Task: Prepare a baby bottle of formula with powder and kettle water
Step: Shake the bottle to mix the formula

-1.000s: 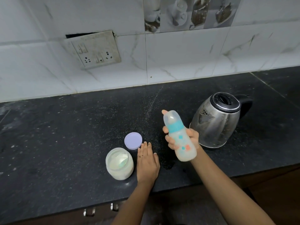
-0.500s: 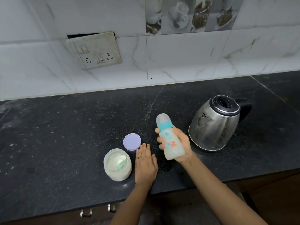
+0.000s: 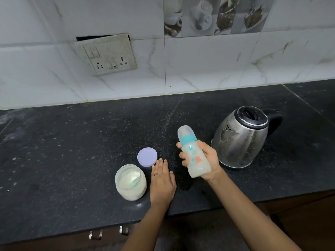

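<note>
Head camera, looking down at the dark speckled stone counter: the translucent baby bottle with a teal collar and clear cap sits in the right hand, lifted off the counter and tilted, cap end leaning up and to the left, base low near the wrist. Milky white liquid fills its lower part. The fingers wrap the body from the left side and the thumb presses across the front just below the collar, so that hand is closed firmly around the bottle. Its forearm runs in from the lower right. Just right of it stands the steel electric kettle with a black lid and handle, close but apart.

The left hand lies flat on the counter, palm down, fingers straight and together, holding nothing. Its fingertips come right up beside the round lilac lid; whether they touch I cannot tell. Beside its left edge stands the open clear jar of pale formula powder.
</note>
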The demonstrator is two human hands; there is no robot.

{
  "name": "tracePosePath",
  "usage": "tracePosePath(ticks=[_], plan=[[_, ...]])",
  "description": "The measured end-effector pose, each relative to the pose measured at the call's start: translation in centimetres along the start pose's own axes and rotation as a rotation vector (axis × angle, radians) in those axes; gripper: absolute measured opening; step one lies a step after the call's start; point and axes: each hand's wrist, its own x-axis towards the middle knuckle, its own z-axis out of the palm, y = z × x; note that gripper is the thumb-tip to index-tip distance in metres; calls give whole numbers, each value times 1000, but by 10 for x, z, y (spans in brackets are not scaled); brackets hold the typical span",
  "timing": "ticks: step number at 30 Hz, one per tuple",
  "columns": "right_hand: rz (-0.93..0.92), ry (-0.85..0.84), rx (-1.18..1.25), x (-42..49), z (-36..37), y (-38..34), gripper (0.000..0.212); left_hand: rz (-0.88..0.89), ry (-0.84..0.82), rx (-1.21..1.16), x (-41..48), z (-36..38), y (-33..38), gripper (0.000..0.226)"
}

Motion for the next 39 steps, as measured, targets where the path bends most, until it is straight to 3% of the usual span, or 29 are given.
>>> tracePosePath(ticks=[2, 5, 9, 12, 16, 21, 28, 31, 35, 39], plan=[[-14, -15, 10, 3, 3, -2, 84, -13, -7, 5, 0, 2, 0, 56], [-49, 98, 242, 9, -4, -5, 92, -10, -4, 12, 1, 3, 0, 56], [8, 63, 15, 8, -2, -3, 80, -16, -19, 15, 1, 3, 0, 58], [-11, 151, 204, 12, -8, -1, 90, -20, -14, 18, 1, 3, 1, 57], [63, 52, 174, 8, 0, 3, 73, -12, -20, 17, 1, 1, 1, 56], [56, -30, 221, 3, 13, -1, 67, -5, -13, 22, 1, 0, 2, 55], [29, -54, 215, 1, 24, -10, 54, -4, -12, 28, 1, 0, 2, 55], [-21, -18, 165, -2, 26, -11, 59, -7, -21, 24, 2, -1, 2, 55], [1, -33, 45, 4, 25, -18, 81, -4, -20, 5, 1, -1, 1, 56], [-106, 36, 269, 11, 28, -14, 90, -15, -22, -6, 1, -1, 1, 58]])
